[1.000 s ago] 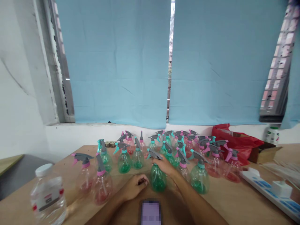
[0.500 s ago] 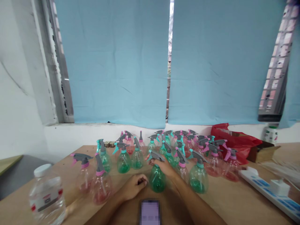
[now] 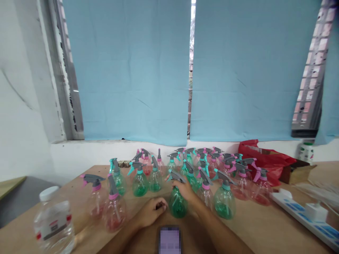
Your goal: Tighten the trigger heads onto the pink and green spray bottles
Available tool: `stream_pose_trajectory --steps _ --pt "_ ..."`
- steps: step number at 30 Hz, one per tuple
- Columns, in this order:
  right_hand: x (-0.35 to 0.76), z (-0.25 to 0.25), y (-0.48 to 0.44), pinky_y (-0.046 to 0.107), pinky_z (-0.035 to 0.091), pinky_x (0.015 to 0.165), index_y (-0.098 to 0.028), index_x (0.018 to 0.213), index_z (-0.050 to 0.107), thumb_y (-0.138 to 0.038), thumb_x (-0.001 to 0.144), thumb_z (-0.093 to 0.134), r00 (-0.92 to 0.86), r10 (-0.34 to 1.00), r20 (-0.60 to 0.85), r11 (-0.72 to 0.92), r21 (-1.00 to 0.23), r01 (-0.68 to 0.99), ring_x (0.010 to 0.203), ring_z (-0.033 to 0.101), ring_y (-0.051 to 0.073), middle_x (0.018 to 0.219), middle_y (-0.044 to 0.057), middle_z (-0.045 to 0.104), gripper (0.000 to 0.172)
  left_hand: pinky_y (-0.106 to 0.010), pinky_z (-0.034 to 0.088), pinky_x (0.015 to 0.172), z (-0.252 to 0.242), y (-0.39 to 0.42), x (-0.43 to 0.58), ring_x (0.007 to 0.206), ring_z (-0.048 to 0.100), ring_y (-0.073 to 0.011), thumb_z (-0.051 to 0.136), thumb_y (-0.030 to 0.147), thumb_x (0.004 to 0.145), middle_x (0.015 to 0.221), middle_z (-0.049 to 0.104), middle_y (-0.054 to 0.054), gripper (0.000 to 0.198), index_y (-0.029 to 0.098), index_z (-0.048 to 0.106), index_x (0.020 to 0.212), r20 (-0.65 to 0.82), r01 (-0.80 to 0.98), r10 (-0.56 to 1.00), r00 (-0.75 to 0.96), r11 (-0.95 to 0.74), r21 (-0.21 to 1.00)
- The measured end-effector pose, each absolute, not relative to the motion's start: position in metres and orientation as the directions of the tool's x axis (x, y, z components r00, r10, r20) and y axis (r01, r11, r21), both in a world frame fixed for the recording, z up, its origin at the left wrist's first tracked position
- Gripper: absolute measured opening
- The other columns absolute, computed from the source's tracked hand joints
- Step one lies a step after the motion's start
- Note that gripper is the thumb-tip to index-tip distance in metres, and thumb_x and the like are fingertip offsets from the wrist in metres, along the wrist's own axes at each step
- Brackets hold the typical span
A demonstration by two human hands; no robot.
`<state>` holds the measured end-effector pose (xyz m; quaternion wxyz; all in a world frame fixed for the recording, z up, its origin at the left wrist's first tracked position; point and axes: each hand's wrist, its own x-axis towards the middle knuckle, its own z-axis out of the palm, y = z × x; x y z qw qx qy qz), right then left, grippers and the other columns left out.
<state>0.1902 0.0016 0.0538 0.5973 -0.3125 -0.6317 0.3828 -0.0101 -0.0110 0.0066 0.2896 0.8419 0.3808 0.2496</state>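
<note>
A spray bottle [image 3: 178,204] with green liquid and a grey and teal head stands upright on the table. My right hand [image 3: 183,187] wraps round its neck, just under the spray head. Left of that bottle my left hand [image 3: 155,209] rests on the wood with fingers curled in and nothing visible in them. Close by on the right are a pink-collared spray bottle [image 3: 205,192] and a second green one [image 3: 224,204]. Two pink spray bottles, one at the front [image 3: 114,213] and one behind it [image 3: 95,201], stand left of my left hand.
More green and pink spray bottles [image 3: 139,185] crowd the back. A water bottle [image 3: 54,225] stands front left, a phone [image 3: 170,241] lies front centre. Right: a power strip [image 3: 304,220], a red bag [image 3: 265,158] and a cardboard box [image 3: 299,173].
Almost nothing moves. My right hand stays on the green spray bottle and my left hand keeps its place; the whole view shifts very slightly.
</note>
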Motion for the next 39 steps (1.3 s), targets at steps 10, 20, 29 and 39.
stream_pose_trajectory --steps 10,20,29,39 --pt "0.1912 0.0526 0.0005 0.028 0.048 0.068 -0.023 0.076 0.074 -0.021 0.067 0.051 -0.093 0.843 0.530 0.526 -0.848 -0.063 0.069 0.060 0.018 0.071 0.001 0.069 0.024 -0.025 0.042 0.074 0.0093 -0.0128 -0.0101 0.081 0.059 -0.0177 0.051 0.037 0.092 0.087 0.068 -0.001 0.023 0.019 0.067 0.091 0.187 0.513 0.788 0.587 -0.541 0.667" --pt "0.1898 0.0449 0.0074 0.030 0.046 0.074 -0.022 0.072 0.070 -0.022 0.066 0.053 -0.008 0.851 0.526 0.524 -0.849 -0.068 0.071 0.059 0.018 0.065 -0.001 0.065 0.018 -0.025 0.043 0.075 0.0052 -0.0102 -0.0108 0.081 0.059 -0.0175 0.052 0.037 0.092 0.088 0.068 -0.001 0.023 0.019 0.067 0.091 0.194 0.500 0.789 0.583 -0.537 0.679" --pt "0.1873 0.0465 0.0042 0.032 0.046 0.077 -0.022 0.067 0.069 -0.025 0.069 0.057 0.032 0.859 0.510 0.511 -0.856 -0.075 0.074 0.060 0.019 0.071 0.001 0.068 0.012 -0.026 0.042 0.074 0.0070 -0.0119 -0.0103 0.083 0.059 -0.0182 0.052 0.037 0.092 0.088 0.068 -0.002 0.023 0.019 0.067 0.092 0.192 0.507 0.789 0.584 -0.539 0.673" --pt "0.1893 0.0442 0.0066 0.032 0.046 0.076 -0.022 0.074 0.073 -0.026 0.070 0.058 -0.009 0.859 0.511 0.509 -0.856 -0.090 0.064 0.057 0.016 0.069 0.000 0.068 0.016 -0.026 0.043 0.074 0.0076 -0.0123 -0.0110 0.081 0.059 -0.0178 0.052 0.036 0.091 0.087 0.068 -0.001 0.024 0.019 0.068 0.093 0.196 0.514 0.791 0.579 -0.541 0.665"
